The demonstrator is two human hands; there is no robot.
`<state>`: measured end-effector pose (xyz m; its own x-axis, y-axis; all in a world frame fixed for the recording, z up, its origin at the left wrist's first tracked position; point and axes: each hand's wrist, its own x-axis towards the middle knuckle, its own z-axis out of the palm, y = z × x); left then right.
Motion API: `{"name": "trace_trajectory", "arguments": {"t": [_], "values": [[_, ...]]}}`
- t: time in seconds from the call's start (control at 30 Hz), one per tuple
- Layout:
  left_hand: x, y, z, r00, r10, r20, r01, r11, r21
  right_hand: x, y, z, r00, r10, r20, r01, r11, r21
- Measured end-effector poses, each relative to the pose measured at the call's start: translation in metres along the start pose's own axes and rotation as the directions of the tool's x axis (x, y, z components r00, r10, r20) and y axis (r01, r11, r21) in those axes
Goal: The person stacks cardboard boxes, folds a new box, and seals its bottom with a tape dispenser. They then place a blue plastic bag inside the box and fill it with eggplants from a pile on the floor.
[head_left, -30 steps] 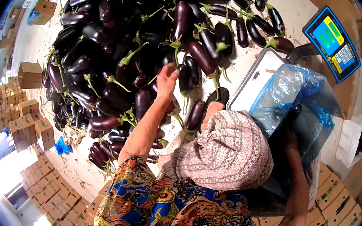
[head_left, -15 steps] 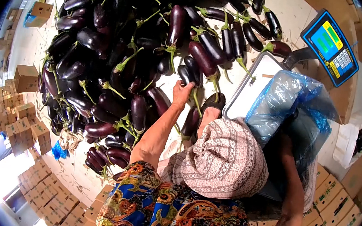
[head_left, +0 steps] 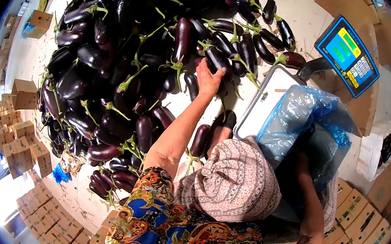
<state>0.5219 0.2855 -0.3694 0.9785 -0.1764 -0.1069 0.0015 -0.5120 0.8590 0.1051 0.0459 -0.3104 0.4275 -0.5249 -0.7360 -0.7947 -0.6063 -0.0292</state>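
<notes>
My left hand point(head_left: 208, 79) reaches out to the edge of a large heap of dark purple eggplants point(head_left: 84, 85). Its thumb and fingers are closed around the near end of an eggplant point(head_left: 219, 58) with a green stem. Close beside that hand, a smaller eggplant point(head_left: 191, 86) lies on the pale floor. On the other side, my right forearm point(head_left: 312, 203) goes down into an open blue plastic bag point(head_left: 297, 114). The right hand is deep in shadow inside the bag, so its fingers and anything in them are hidden.
A scale with a white platform point(head_left: 259, 100) and a blue display point(head_left: 347, 56) stands by the bag. Patterned cloth point(head_left: 239, 185) covers my lap, and a foot point(head_left: 229, 121) rests near the platform. Cardboard boxes point(head_left: 357, 222) line the right and left sides.
My left hand has moved forward from a smaller eggplant near my foot to one farther out. The right arm stays in the bag. The whole view has shifted slightly.
</notes>
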Motion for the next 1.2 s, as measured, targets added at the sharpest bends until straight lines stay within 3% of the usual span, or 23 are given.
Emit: {"name": "trace_trajectory", "arguments": {"t": [0.07,0.17,0.3,0.37,0.43,0.47,0.57,0.63,0.73,0.8,0.83,0.9,0.93,0.97,1.0,1.03,1.1,1.13,1.17,1.2], "values": [[0.007,-0.009,0.014,0.993,-0.104,-0.055,0.112,0.978,0.176,0.0,0.001,0.003,0.999,-0.021,-0.029,0.021,1.0,0.007],[0.017,0.014,0.023,0.991,-0.108,-0.083,0.131,0.92,0.37,-0.002,0.003,0.006,0.998,-0.033,-0.055,0.034,0.999,0.015],[0.039,0.024,0.033,0.954,-0.292,-0.067,0.297,0.892,0.341,-0.005,0.003,0.011,0.996,-0.047,-0.078,0.051,0.998,0.04],[0.045,0.024,0.025,0.928,-0.371,0.037,0.345,0.891,0.296,-0.005,0.006,0.016,0.99,-0.08,-0.117,0.087,0.995,0.055],[0.042,0.013,0.022,0.91,-0.413,0.044,0.392,0.889,0.236,-0.005,0.008,0.023,0.969,-0.155,-0.193,0.17,0.983,0.065],[0.039,0.004,0.024,0.925,-0.378,0.039,0.364,0.912,0.191,-0.009,-0.004,0.014,0.974,-0.163,-0.156,0.168,0.986,0.015],[0.021,-0.001,0.017,0.959,-0.239,0.155,0.256,0.962,-0.1,-0.035,-0.058,-0.033,0.979,-0.182,-0.089,0.174,0.981,-0.09],[0.009,-0.01,0.015,0.951,-0.211,0.226,0.275,0.913,-0.303,-0.046,-0.069,-0.049,0.976,-0.194,-0.1,0.184,0.978,-0.1],[-0.026,0.053,-0.033,0.921,-0.131,0.367,0.333,0.752,-0.568,-0.049,-0.082,-0.078,0.999,0.032,0.044,-0.014,0.93,-0.368],[-0.044,0.089,-0.062,0.889,-0.064,0.453,0.365,0.698,-0.616,-0.08,-0.098,-0.11,0.962,-0.236,-0.136,0.224,0.969,-0.104],[-0.052,0.107,-0.071,0.919,0.01,0.394,0.247,0.764,-0.596,-0.098,-0.109,-0.131,0.905,-0.339,-0.256,0.353,0.936,0.01],[-0.08,0.173,-0.082,0.936,0.251,0.245,0.012,0.675,-0.738,-0.125,-0.146,-0.179,0.936,-0.35,0.044,0.249,0.743,0.621],[-0.08,0.176,-0.074,0.876,0.471,0.107,-0.312,0.721,-0.619,-0.128,-0.156,-0.183,0.903,-0.427,0.042,0.26,0.622,0.739],[-0.08,0.184,-0.066,0.733,0.68,0.009,-0.607,0.66,-0.443,-0.132,-0.165,-0.186,0.866,-0.5,0.022,0.258,0.483,0.837],[-0.087,0.196,-0.059,0.639,0.769,0.002,-0.655,0.546,-0.523,-0.133,-0.176,-0.183,0.845,-0.534,-0.009,0.16,0.236,0.959],[-0.085,0.2,-0.05,0.447,0.894,0.038,-0.755,0.4,-0.519,-0.132,-0.186,-0.179,0.828,-0.558,-0.063,0.051,-0.037,0.998],[-0.106,0.228,-0.049,0.273,0.922,0.274,-0.659,0.387,-0.645,-0.135,-0.197,-0.181,0.834,-0.508,-0.217,-0.003,-0.397,0.918],[-0.114,0.243,-0.056,0.309,0.859,0.409,-0.533,0.512,-0.673,-0.126,-0.196,-0.183,0.8,-0.523,-0.296,0.042,-0.443,0.896],[-0.121,0.245,-0.054,0.373,0.788,0.489,-0.36,0.609,-0.707,-0.127,-0.189,-0.185,0.845,-0.467,-0.26,0.012,-0.47,0.883],[-0.127,0.24,-0.053,0.405,0.762,0.505,-0.209,0.615,-0.76,-0.127,-0.175,-0.188,0.838,-0.481,-0.256,0.032,-0.426,0.904]]}}
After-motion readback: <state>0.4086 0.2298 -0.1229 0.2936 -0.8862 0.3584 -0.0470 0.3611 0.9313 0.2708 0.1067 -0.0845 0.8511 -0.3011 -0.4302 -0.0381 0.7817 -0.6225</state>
